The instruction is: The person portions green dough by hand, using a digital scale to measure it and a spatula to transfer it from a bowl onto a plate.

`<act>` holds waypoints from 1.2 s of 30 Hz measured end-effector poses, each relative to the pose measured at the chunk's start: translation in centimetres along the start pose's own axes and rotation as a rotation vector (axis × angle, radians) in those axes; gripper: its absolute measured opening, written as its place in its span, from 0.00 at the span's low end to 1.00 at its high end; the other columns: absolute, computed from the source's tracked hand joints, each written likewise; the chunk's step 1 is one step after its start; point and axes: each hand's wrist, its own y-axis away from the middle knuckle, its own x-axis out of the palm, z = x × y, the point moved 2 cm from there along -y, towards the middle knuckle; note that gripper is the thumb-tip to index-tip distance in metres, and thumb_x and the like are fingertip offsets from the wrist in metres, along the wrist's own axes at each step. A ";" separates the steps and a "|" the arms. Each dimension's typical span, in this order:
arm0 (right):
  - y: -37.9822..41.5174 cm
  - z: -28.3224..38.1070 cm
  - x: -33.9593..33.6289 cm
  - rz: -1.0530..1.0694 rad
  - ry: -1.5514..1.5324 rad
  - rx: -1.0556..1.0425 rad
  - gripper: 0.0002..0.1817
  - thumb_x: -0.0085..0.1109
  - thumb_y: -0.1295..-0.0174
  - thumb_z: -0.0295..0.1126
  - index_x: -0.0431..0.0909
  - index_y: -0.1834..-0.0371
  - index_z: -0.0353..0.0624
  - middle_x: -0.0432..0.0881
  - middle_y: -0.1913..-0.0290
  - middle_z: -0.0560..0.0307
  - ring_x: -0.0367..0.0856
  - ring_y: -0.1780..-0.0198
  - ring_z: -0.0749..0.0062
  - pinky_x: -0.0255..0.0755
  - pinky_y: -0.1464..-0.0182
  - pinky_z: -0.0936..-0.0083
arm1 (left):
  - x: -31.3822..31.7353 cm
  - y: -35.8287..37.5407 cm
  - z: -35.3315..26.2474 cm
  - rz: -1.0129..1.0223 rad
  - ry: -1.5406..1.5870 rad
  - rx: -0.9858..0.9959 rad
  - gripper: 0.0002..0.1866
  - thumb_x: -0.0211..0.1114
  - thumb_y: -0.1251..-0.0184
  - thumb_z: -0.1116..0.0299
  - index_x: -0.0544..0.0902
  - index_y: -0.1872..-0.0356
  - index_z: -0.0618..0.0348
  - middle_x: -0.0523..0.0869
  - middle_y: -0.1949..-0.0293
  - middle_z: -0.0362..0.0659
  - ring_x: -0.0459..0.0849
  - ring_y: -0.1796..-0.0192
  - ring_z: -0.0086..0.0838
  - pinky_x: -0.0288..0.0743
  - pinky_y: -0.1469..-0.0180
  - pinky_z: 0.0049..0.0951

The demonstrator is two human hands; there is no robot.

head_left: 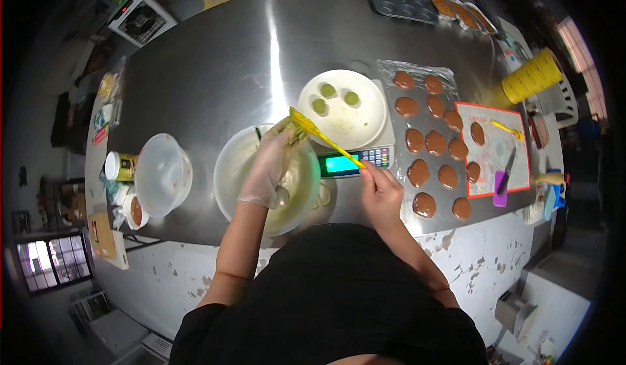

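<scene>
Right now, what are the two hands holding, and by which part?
The right hand holds a yellow spatula by the end of its handle. The gloved left hand holds green dough; exactly where it grips is unclear.

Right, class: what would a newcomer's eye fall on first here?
Probably the glossy brown discs at right. Next, the yellow spatula in the right hand, its blade at the green dough in the gloved left hand. Three green balls sit on the white plate by the glowing screen.
</scene>
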 end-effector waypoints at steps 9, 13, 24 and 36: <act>0.2 2.5 3.0 0.199 -0.122 0.058 0.08 0.58 0.41 0.27 0.80 0.62 0.33 0.79 0.75 0.49 0.76 0.77 0.70 0.69 0.74 0.78 | -6.8 4.5 -0.1 -0.018 0.392 -0.005 0.24 0.42 0.31 0.68 0.60 0.38 0.71 0.68 0.41 0.55 0.70 0.41 0.43 0.66 0.39 0.43; 1.1 2.8 3.4 0.227 -0.088 -0.025 0.11 0.57 0.38 0.30 0.80 0.59 0.32 0.77 0.76 0.60 0.70 0.75 0.84 0.64 0.73 0.84 | -8.3 5.5 0.3 -0.035 0.434 0.029 0.23 0.44 0.32 0.68 0.63 0.39 0.70 0.69 0.41 0.55 0.71 0.41 0.43 0.64 0.38 0.42; -0.7 -4.7 -3.0 -0.013 0.022 0.335 0.13 0.57 0.38 0.35 0.81 0.62 0.34 0.83 0.73 0.53 0.77 0.71 0.77 0.70 0.69 0.76 | -9.1 5.9 2.0 -0.045 0.446 -0.005 0.23 0.49 0.36 0.67 0.68 0.43 0.71 0.72 0.44 0.57 0.69 0.39 0.43 0.61 0.36 0.41; -4.8 -2.4 -6.6 0.051 0.496 0.192 0.09 0.58 0.44 0.31 0.82 0.67 0.37 0.79 0.76 0.40 0.79 0.77 0.53 0.71 0.72 0.69 | -7.5 5.6 3.1 -0.135 0.557 -0.085 0.21 0.46 0.33 0.64 0.68 0.46 0.72 0.71 0.46 0.58 0.70 0.42 0.46 0.64 0.39 0.45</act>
